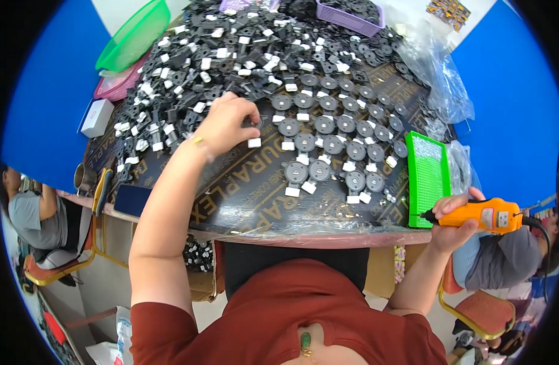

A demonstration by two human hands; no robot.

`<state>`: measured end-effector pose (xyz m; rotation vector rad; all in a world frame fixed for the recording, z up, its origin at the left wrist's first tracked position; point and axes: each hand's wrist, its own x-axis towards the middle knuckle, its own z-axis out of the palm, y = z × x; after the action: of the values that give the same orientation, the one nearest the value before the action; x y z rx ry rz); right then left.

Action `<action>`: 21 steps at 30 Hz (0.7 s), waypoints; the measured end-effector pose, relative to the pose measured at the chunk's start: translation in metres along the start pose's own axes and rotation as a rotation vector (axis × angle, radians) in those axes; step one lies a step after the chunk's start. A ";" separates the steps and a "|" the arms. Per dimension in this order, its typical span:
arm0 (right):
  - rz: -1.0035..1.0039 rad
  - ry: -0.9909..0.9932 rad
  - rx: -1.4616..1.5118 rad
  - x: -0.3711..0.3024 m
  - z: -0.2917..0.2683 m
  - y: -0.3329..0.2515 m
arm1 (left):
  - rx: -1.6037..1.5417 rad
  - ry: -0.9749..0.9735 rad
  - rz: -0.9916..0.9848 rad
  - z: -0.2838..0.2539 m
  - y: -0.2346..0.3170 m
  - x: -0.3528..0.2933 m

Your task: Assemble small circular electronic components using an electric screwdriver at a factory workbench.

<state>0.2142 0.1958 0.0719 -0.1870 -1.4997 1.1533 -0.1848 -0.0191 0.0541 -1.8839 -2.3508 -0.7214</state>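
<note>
My left hand (227, 125) is closed at the edge of the big pile, its thumb and fingers pinching a black part with a white tab (254, 143). The fingers partly hide that part. At the table's right front, my right hand (453, 228) grips an orange electric screwdriver (491, 216). Its black tip points left, above the near end of a green tray (412, 182) that holds small shiny pieces. Between my hands, rows of round black discs with white tabs (333, 145) lie on the dark board.
A large heap of black parts with white tabs (221, 52) covers the back left. Behind stand a purple basket (352, 23) and a green basin (133, 35). Clear plastic bags (440, 79) lie at right. Loose screws (390, 196) sit beside the tray. Other people sit at both sides.
</note>
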 end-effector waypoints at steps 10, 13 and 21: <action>0.010 0.166 -0.243 0.024 -0.066 0.029 | -0.143 -0.069 0.246 0.039 0.152 -0.037; 0.006 0.197 -0.365 0.027 -0.080 0.038 | -0.141 -0.039 0.198 0.061 0.158 -0.034; 0.002 0.211 -0.357 0.025 -0.095 0.052 | -0.104 0.016 0.197 0.077 0.159 -0.032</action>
<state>0.2605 0.2898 0.0354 -0.5368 -1.5049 0.8311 -0.0087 0.0052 0.0269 -2.1044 -2.1163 -0.8484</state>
